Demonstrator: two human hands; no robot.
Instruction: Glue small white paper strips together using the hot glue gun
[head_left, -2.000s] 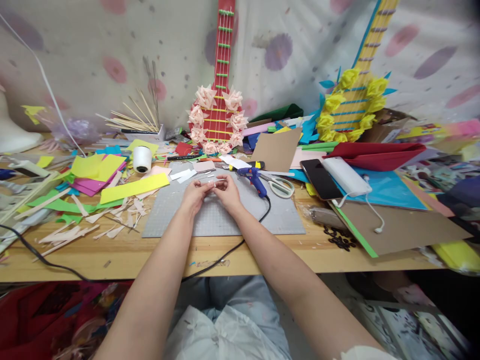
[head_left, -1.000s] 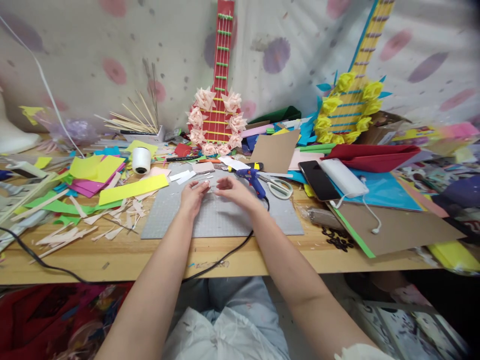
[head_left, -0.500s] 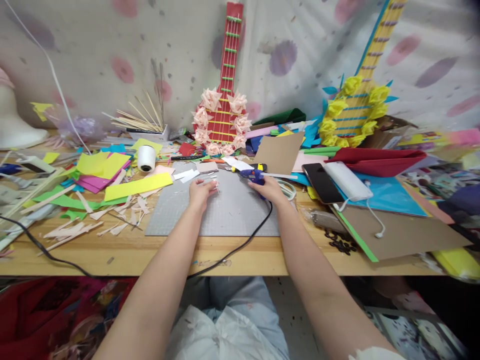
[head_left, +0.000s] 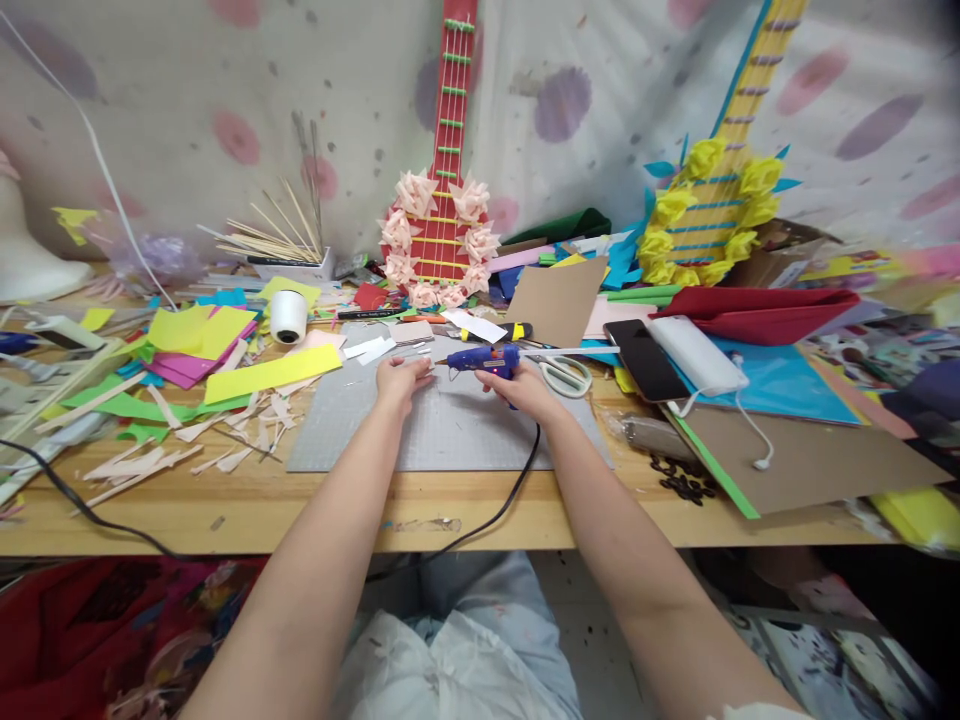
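My right hand (head_left: 517,388) is wrapped round a blue glue gun (head_left: 484,360), with a pale glue stick (head_left: 574,351) jutting from its back. The gun's nozzle points left, close to the fingertips of my left hand (head_left: 403,382). Those fingers are pinched together over the grey cutting mat (head_left: 450,440); what they hold is too small to make out. Beyond the left hand lie white paper strips (head_left: 369,348). Scissors with pale handles (head_left: 566,377) rest just right of the glue gun, and its black cord (head_left: 517,485) hangs toward the table's front edge.
A red paper guitar (head_left: 442,230) with pink flowers leans at the back, a yellow one (head_left: 709,215) to its right. Paper scraps (head_left: 262,425) litter the left side. A phone (head_left: 645,360) and a white power bank (head_left: 697,355) lie on the right. A white cylinder (head_left: 289,316) stands back left.
My right hand has brought the glue gun left and slightly down, so its nozzle is now near my left fingertips. The scissors show more. My left hand stays nearly in place.
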